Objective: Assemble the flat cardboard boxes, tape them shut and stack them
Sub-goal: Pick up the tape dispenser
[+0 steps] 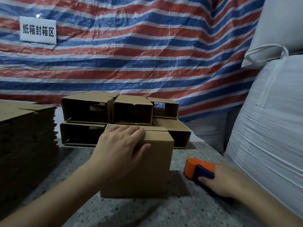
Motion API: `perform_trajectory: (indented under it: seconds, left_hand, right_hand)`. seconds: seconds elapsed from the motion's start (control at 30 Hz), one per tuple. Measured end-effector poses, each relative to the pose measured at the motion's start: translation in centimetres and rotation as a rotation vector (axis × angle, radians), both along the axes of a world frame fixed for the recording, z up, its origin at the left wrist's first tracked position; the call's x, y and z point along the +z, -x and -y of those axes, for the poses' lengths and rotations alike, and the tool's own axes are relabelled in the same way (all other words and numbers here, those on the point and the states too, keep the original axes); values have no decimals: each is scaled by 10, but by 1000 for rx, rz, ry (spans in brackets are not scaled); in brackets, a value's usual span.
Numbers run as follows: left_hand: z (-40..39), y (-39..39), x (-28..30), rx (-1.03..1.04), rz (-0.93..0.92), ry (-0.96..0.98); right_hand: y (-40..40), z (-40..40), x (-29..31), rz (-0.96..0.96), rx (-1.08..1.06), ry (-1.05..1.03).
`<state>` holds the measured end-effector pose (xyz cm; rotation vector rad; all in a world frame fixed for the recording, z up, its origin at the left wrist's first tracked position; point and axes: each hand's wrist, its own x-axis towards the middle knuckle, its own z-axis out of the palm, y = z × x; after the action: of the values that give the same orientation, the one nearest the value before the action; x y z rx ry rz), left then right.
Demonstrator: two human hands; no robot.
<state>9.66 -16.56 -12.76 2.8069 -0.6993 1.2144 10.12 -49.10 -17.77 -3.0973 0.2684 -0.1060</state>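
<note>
My left hand (120, 145) lies spread over the top front edge of the assembled box (142, 163), fingers on its closed flaps and thumb down its front face. The box stands on the speckled tabletop (164, 210). Right of the box, my right hand (224, 181) grips the orange and blue tape dispenser (198, 169), which rests on the tabletop. Behind the box, open-ended boxes (114, 115) are stacked in two layers. Left of the box stands a pile of flat cardboard (27, 128).

Flat stack (27, 128) left, white sacks (270, 120) right, bare counter (147, 213) between
</note>
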Motion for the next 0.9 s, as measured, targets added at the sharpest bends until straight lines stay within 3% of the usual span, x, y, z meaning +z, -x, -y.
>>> perform_trajectory:
  seconds: [0.13,0.3,0.4,0.53,0.7,0.9]
  left_hand:
    - [1,2,1,-9,-17,14]
    - [1,3,1,-19,-29,33]
    - [1,2,1,-20,-44,36]
    - [0,2,0,-19,-51,34]
    - [0,2,1,-38,-65,53]
    - [1,-1,-2,-46,-105,98]
  right_hand:
    - [0,7,-3,149,29,-50]
    - [-4,0,68,370,87,-595]
    - [-7,-24,125,374,191,-945]
    - [-18,-64,183,216,380,-1160]
    - [-34,-108,217,-12,441,-1121]
    - [-50,-127,209,-142,411,-1005]
